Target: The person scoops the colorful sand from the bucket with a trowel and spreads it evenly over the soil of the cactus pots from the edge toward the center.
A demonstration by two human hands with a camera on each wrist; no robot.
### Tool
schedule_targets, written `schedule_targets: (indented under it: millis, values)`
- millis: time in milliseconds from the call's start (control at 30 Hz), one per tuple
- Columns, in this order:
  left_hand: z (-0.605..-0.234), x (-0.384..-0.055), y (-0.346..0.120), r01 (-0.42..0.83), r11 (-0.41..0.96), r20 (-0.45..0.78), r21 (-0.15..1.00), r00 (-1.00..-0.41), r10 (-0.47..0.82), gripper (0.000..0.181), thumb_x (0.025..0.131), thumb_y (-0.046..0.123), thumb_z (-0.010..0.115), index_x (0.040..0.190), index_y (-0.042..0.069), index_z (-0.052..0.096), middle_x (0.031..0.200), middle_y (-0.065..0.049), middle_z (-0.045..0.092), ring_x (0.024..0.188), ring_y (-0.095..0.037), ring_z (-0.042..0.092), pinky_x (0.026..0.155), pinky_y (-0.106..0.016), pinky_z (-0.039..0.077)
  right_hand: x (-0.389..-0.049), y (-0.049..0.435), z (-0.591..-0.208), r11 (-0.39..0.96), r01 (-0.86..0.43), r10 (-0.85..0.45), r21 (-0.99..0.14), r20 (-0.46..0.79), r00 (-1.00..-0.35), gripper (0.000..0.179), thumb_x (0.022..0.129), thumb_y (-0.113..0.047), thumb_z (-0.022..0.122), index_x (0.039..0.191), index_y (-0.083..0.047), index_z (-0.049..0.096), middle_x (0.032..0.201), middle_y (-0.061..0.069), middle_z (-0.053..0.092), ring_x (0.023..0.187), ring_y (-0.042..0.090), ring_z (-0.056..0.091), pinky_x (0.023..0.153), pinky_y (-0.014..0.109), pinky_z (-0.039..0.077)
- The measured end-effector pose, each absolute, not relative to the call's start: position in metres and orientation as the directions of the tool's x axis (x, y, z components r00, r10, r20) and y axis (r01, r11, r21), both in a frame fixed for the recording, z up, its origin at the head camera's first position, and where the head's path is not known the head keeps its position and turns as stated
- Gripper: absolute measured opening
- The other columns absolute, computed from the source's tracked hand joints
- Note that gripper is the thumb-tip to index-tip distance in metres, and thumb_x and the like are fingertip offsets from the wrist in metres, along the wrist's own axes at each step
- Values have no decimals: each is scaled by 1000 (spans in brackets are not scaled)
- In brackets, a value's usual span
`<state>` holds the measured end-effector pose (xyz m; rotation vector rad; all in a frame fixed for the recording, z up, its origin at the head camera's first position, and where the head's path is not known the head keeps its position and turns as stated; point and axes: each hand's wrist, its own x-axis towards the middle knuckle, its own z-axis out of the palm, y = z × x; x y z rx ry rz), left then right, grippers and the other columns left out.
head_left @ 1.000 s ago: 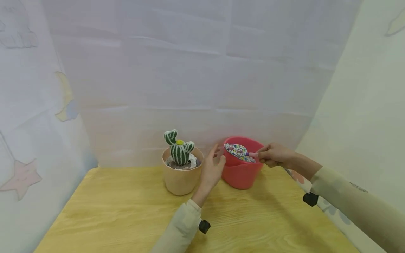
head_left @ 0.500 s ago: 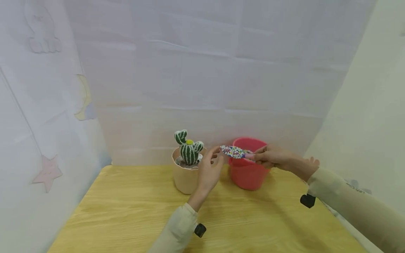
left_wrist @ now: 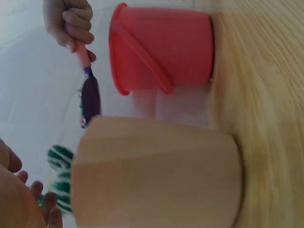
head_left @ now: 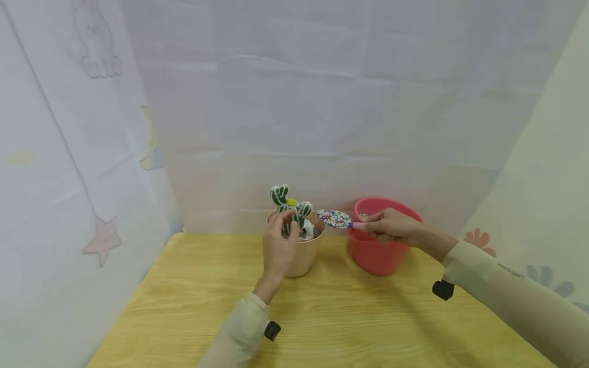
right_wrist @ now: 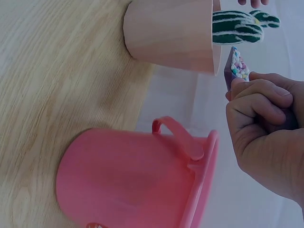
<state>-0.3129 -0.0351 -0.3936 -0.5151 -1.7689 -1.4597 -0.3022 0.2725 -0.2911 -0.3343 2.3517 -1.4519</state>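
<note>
My right hand (head_left: 391, 226) grips the pink handle of a small purple trowel (left_wrist: 91, 97), heaped with multicoloured beads (head_left: 333, 219). The blade is near level, its tip by the right rim of a peach pot (head_left: 306, 255). In the pot stands a knitted green-and-white cactus (head_left: 279, 194) with a yellow flower, white material beside it. My left hand (head_left: 278, 250) is bent loosely in front of the cactus, fingertips close to it; whether they touch it I cannot tell. The left hand hides much of the cactus and the pot's left side.
A pink-red bucket (head_left: 377, 255) stands right of the pot, its handle (right_wrist: 178, 135) hanging down, some beads visible inside. Both sit near the back edge of a yellow wooden table (head_left: 331, 317), before a pale cloth wall (head_left: 294, 112). Cloth panels flank both sides.
The trowel of beads has left the bucket's mouth and moved left to the pot's rim. My left hand has shifted left to the cactus. The head view has turned left.
</note>
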Motion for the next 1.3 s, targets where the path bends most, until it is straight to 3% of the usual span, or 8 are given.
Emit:
schedule_targets:
  millis: [133, 267, 467, 600, 733, 833, 967, 1300]
  values:
    - [-407, -327, -47, 609, 325, 689, 724, -660, -300, 27, 99, 12, 64, 124, 6, 69, 123, -9, 61, 112, -29, 57, 93, -50, 44, -309, 265, -294, 454, 5, -355, -891, -186, -916, 24, 102, -17, 65, 101, 6, 69, 70, 8, 42, 51, 14, 23, 49, 29, 23]
    - [-428, -341, -57, 489, 344, 594, 801, -721, -357, 35, 99, 18, 65, 133, 11, 64, 135, -9, 55, 122, -29, 50, 96, -55, 35, -318, 256, -302, 503, -13, -342, -864, -185, -921, 26, 99, -22, 70, 105, 3, 74, 66, 5, 42, 50, 14, 24, 46, 26, 25]
    - [-447, -351, -65, 445, 227, 496, 866, -819, -287, 50, 104, 25, 60, 150, 9, 49, 150, -14, 46, 139, -33, 41, 112, -56, 31, -326, 242, -312, 510, -22, -328, -860, -171, -929, 31, 98, -24, 71, 91, 6, 72, 62, 5, 43, 49, 14, 23, 46, 27, 24]
    - [-455, -355, -67, 436, 183, 469, 881, -855, -223, 58, 106, 31, 56, 157, 10, 39, 156, -15, 40, 139, -35, 40, 112, -56, 33, -331, 233, -318, 495, -20, -330, -869, -167, -929, 40, 100, -26, 68, 81, 9, 62, 60, 4, 39, 48, 14, 21, 45, 28, 22]
    - [-462, -356, -68, 427, 164, 453, 889, -870, -193, 65, 106, 43, 53, 161, 15, 33, 158, -12, 39, 135, -36, 43, 109, -58, 37, -335, 227, -321, 472, -13, -331, -881, -164, -929, 29, 101, -20, 67, 89, 7, 69, 61, 5, 43, 46, 13, 21, 43, 26, 21]
    - [-464, -355, -69, 443, 137, 462, 886, -868, -182, 67, 105, 49, 52, 161, 17, 33, 159, -11, 37, 138, -36, 41, 110, -57, 36, -337, 222, -321, 475, -24, -338, -880, -157, -928, 23, 100, -18, 67, 105, 4, 75, 62, 3, 42, 46, 12, 20, 43, 25, 21]
    - [-464, -355, -70, 462, 101, 472, 881, -866, -165, 67, 104, 49, 53, 161, 18, 34, 160, -12, 35, 141, -35, 38, 112, -54, 34, -339, 218, -321, 475, -17, -332, -880, -162, -929, 25, 99, -19, 70, 115, -1, 75, 61, 2, 38, 46, 13, 18, 44, 28, 19]
    - [-460, -355, -72, 473, 76, 480, 878, -867, -138, 61, 106, 37, 55, 160, 18, 35, 161, -7, 35, 143, -33, 37, 114, -48, 34, -340, 212, -319, 517, -36, -292, -855, -137, -947, 24, 99, -15, 69, 119, -6, 75, 59, 2, 39, 47, 13, 18, 46, 30, 20]
